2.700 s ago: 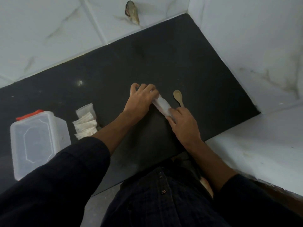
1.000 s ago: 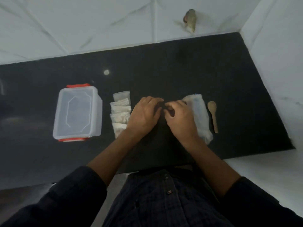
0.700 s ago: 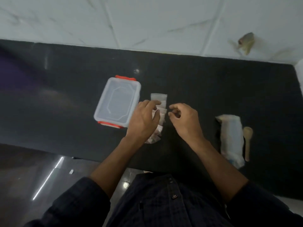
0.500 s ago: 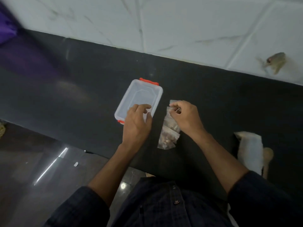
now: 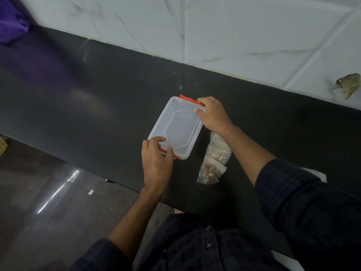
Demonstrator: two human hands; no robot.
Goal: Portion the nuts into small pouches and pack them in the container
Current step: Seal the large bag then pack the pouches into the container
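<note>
A single wide-angle head view looks steeply down from above the person's chest, close over the black bench (image 5: 109,98), which runs slantwise from upper left to lower right of the frame. The tiled wall (image 5: 214,30) fills the top, the floor (image 5: 39,222) the lower left. Both forearms enter from the bottom edge, near the lens.
</note>
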